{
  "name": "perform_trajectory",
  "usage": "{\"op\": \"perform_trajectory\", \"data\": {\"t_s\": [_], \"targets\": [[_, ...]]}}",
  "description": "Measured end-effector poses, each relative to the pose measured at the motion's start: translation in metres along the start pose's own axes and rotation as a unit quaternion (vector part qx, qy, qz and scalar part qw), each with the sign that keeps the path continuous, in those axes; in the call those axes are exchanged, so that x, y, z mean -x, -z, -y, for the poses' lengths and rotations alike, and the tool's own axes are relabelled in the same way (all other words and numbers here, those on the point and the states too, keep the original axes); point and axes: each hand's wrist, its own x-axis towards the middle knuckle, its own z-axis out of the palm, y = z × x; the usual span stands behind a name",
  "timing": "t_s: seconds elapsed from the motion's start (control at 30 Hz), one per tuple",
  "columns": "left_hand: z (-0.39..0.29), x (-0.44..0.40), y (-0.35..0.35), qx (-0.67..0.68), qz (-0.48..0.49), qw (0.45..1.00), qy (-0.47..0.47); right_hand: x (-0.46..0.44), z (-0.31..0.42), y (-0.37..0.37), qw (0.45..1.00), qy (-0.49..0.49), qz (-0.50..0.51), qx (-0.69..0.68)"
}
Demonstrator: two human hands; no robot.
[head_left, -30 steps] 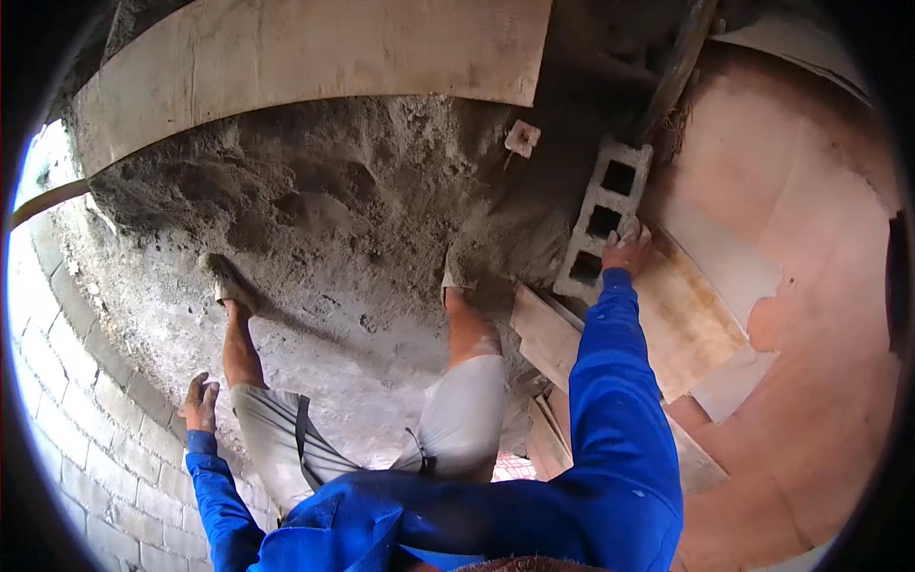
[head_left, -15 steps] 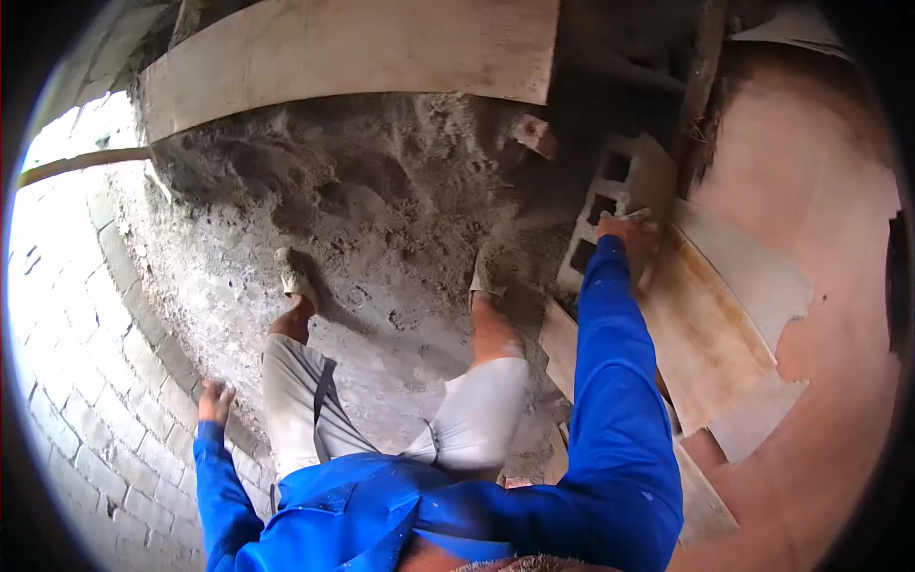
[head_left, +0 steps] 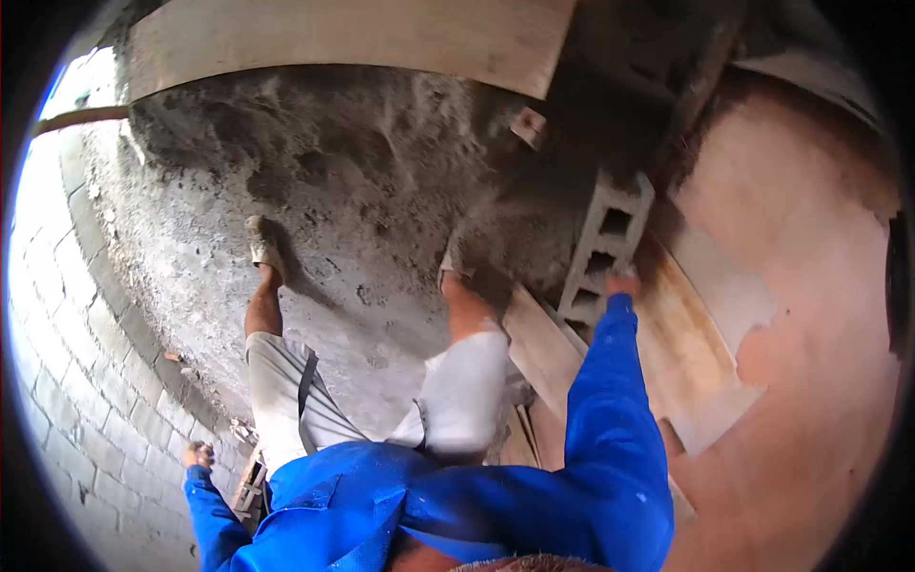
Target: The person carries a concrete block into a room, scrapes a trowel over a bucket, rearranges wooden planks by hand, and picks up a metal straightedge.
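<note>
My right hand (head_left: 624, 283) grips the near end of a grey hollow concrete block (head_left: 627, 202) at the right. The block stands on a slant with its open cells showing, and my fingers are partly hidden at its side. Behind and below it lean flat wooden boards (head_left: 681, 348). My left hand (head_left: 198, 456) hangs out at the lower left near the block wall (head_left: 114, 410), fingers loosely curled and apart, with nothing seen in it.
Rough, sandy ground (head_left: 353, 229) lies around my feet. A long pale board (head_left: 343, 38) spans the top, with a small reddish brick piece (head_left: 528, 128) below its right end. A smooth pinkish surface (head_left: 810, 286) fills the right. Wooden scraps (head_left: 250, 491) are by my left arm.
The concrete block has shifted slightly nearer and tilted, with my right hand lower on it. My left hand has dropped lower and its fingers look more curled. The view has shifted.
</note>
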Motion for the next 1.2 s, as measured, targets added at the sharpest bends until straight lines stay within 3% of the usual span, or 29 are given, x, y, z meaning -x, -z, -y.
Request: {"op": "perform_trajectory", "data": {"t_s": [0.03,0.1,0.13,0.2,0.23,0.27,0.3,0.33,0.4,0.43,0.5,0.53,0.6,0.67,0.7,0.73,0.77,0.83,0.9,0.97,1.03,1.1,1.17,1.2], "targets": [[-0.005,0.009,-0.007,-0.015,0.027,0.996,0.078,-0.002,-0.019,0.0,1.0,-0.014,-0.003,0.004],[-0.038,0.03,-0.036,-0.078,0.023,0.994,0.075,-0.043,-0.007,-0.007,0.996,-0.03,-0.074,0.029],[-0.063,0.043,-0.05,-0.052,0.024,0.998,0.03,-0.048,-0.011,-0.006,0.996,-0.038,-0.073,0.03],[-0.133,0.071,-0.079,-0.052,0.016,0.996,-0.066,-0.048,-0.011,0.003,0.924,0.127,-0.331,-0.14],[-0.139,0.04,-0.095,-0.033,0.031,0.986,-0.161,-0.036,0.006,0.012,0.924,0.126,-0.335,-0.138],[-0.142,0.02,-0.11,-0.017,0.049,0.967,-0.248,-0.006,0.031,0.016,0.942,0.087,-0.258,-0.196],[-0.167,0.021,-0.115,-0.087,0.06,0.955,-0.276,0.02,0.039,0.018,0.951,0.041,-0.175,-0.252],[-0.215,0.053,-0.126,-0.03,0.091,0.964,-0.247,0.023,0.04,0.019,0.951,0.042,-0.174,-0.25],[-0.265,0.073,-0.124,-0.059,0.106,0.965,-0.231,0.014,0.061,0.018,0.977,0.107,-0.186,0.013],[-0.278,0.089,-0.122,-0.002,0.099,0.973,-0.207,0.011,0.071,0.021,0.977,0.112,-0.182,0.008],[-0.269,0.086,-0.106,0.014,0.081,0.977,-0.197,0.0,0.099,0.041,0.998,-0.003,0.005,0.06],[-0.254,0.083,-0.098,0.032,0.062,0.983,-0.171,0.001,0.114,0.056,0.993,-0.067,0.095,0.012],[-0.217,0.073,-0.081,0.007,0.027,0.989,-0.148,-0.076,0.069,-0.031,0.972,0.062,0.149,0.171],[-0.159,0.06,-0.078,-0.04,-0.015,0.985,-0.165,-0.117,0.046,-0.057,0.934,0.167,0.182,0.258],[-0.141,0.061,-0.068,-0.077,-0.033,0.981,-0.173,-0.063,0.09,0.003,0.982,-0.058,0.181,-0.007],[-0.137,0.074,-0.063,-0.072,-0.027,0.98,-0.182,-0.097,0.06,-0.04,0.983,-0.002,0.159,0.09],[-0.122,0.069,-0.067,-0.05,-0.031,0.984,-0.168,-0.082,0.053,-0.038,0.983,0.016,0.16,0.09],[-0.127,0.099,-0.048,-0.173,-0.049,0.974,-0.136,-0.055,0.056,-0.025,0.988,0.078,0.076,-0.107],[-0.051,0.037,-0.03,-0.17,-0.049,0.979,-0.099,-0.004,0.063,0.012,0.99,0.031,0.131,0.029],[-0.006,-0.003,-0.007,-0.111,-0.044,0.986,-0.118,0.008,0.022,-0.019,0.995,0.047,0.088,0.031],[-0.029,0.02,0.011,-0.015,-0.046,0.999,-0.018,0.026,0.014,-0.014,0.996,0.073,0.047,0.022],[-0.035,0.016,0.022,-0.019,-0.049,0.997,-0.048,0.093,0.052,0.024,0.968,0.162,0.138,-0.131],[-0.031,0.011,0.032,-0.074,-0.069,0.987,-0.123,0.091,0.031,-0.023,0.951,0.185,0.183,-0.168],[-0.029,0.001,0.039,-0.125,-0.086,0.974,-0.168,0.099,0.029,-0.039,0.955,0.221,0.145,-0.134]]}}
